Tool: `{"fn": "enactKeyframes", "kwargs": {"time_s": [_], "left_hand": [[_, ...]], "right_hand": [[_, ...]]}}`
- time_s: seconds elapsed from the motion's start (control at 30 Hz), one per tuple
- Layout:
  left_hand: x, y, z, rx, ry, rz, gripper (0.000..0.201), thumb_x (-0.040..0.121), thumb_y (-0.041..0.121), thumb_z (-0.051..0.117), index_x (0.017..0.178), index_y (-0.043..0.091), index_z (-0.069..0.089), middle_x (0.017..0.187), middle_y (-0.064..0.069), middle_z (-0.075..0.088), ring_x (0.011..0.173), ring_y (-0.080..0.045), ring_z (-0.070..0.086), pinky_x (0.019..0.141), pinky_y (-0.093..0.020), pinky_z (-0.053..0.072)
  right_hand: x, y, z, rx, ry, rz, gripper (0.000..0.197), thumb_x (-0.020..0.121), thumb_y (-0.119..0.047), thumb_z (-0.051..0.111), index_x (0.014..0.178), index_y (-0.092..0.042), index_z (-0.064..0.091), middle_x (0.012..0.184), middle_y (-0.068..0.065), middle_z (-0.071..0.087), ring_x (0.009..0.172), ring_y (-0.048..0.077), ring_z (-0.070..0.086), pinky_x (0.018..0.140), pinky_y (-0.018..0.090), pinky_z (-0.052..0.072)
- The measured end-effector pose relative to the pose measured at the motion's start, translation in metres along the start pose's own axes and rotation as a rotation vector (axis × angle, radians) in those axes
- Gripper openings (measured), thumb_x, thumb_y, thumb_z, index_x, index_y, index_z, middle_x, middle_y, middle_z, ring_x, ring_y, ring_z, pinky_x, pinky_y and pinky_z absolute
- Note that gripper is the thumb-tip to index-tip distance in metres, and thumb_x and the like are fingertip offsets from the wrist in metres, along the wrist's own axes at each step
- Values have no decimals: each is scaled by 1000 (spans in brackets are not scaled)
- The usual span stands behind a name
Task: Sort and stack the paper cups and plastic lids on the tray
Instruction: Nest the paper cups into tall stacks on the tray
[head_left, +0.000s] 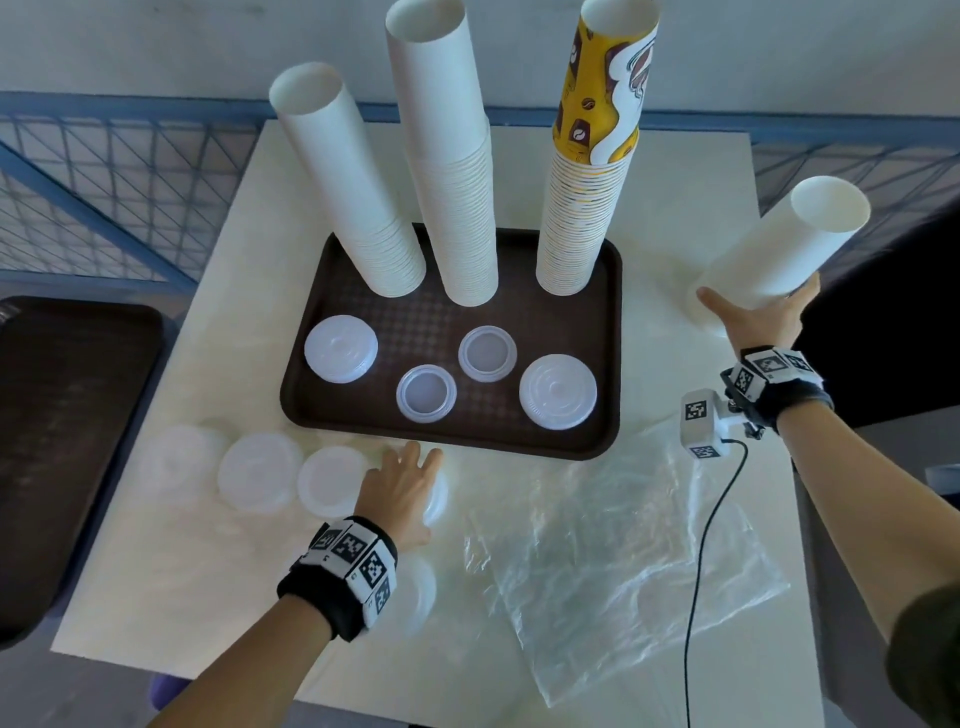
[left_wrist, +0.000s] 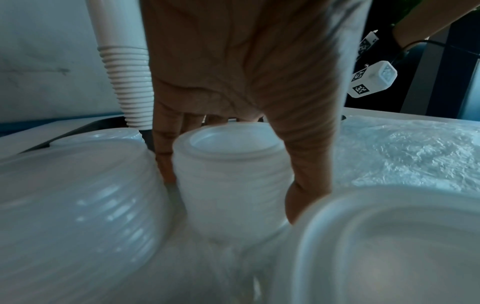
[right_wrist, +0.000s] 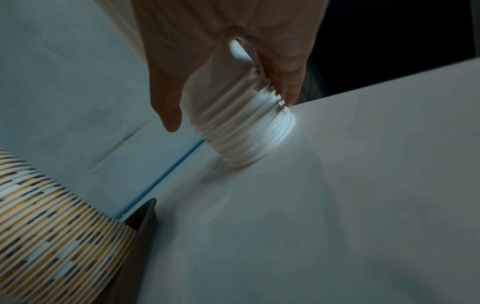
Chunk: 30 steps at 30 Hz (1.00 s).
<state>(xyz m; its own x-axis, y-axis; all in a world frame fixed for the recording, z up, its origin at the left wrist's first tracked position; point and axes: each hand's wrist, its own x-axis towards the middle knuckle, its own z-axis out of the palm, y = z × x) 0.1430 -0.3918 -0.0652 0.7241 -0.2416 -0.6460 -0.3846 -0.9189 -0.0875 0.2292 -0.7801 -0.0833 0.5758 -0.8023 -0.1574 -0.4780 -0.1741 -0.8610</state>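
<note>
A brown tray (head_left: 415, 317) carries two tall white cup stacks (head_left: 358, 197) (head_left: 452, 182), a yellow patterned cup stack (head_left: 587, 197) and several lid stacks, among them a wide one (head_left: 557, 391). In front of the tray, my left hand (head_left: 402, 483) (left_wrist: 231, 185) grips a small stack of white lids (left_wrist: 228, 160) on the table, fingers on one side and thumb on the other. Right of the tray, my right hand (head_left: 758, 306) (right_wrist: 230, 109) holds a shorter white cup stack (head_left: 769, 260) (right_wrist: 244, 133). That stack leans, with its base on the table near the right edge.
More lid stacks (head_left: 260, 478) (head_left: 330, 480) lie on the table left of my left hand, and one (head_left: 415, 592) by that wrist. A crumpled clear plastic bag (head_left: 613, 545) covers the front right. A second dark tray (head_left: 67, 441) sits left of the table. A black cable (head_left: 711, 519) hangs from the right wrist.
</note>
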Motion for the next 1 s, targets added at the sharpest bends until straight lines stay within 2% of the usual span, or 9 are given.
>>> {"fn": "enactKeyframes", "kwargs": {"time_s": [0.2,0.37,0.57,0.77,0.9,1.0], "left_hand": [[2,0,2,15,-2,-4,74,72,25,70,132,18,26,131,-5,33,117,-27,39,82,-34,45],[3,1,3,20,3,-8,70,72,24,68,130,19,29,131,-4,32,116,-27,39,81,-34,45],[3,0,3,-13,17,14,69,71,25,69,128,19,31,129,-5,33,116,-27,38,83,-35,44],[1,-3,4,-35,34,44,68,69,24,69,125,19,32,126,-5,33,113,-27,40,82,-35,45],[-1,-3,1,-46,40,62,70,68,21,70,126,18,31,127,-7,33,115,-29,40,82,-37,45],[-3,-5,-2,-45,24,88,77,69,23,72,131,16,28,132,-11,31,119,-33,39,87,-40,45]], "right_hand": [[9,10,7,-8,0,43,107,54,-42,82,140,-22,22,129,10,54,117,29,52,99,38,43],[14,12,7,-63,11,25,98,56,-41,82,136,-17,30,128,10,55,117,31,53,97,41,45],[5,9,-1,-98,-16,-14,94,61,-36,82,136,-15,28,131,12,52,119,34,50,98,44,44],[-43,-12,-17,-112,-130,-120,91,62,-29,84,134,-11,32,128,12,53,117,31,51,91,36,44],[-99,-39,-27,-154,-287,-200,88,62,-22,85,133,-11,33,127,9,54,116,27,51,88,32,41],[-144,-62,-27,-170,-418,-255,89,58,-23,87,131,-14,35,121,3,56,106,20,52,85,28,40]]}}
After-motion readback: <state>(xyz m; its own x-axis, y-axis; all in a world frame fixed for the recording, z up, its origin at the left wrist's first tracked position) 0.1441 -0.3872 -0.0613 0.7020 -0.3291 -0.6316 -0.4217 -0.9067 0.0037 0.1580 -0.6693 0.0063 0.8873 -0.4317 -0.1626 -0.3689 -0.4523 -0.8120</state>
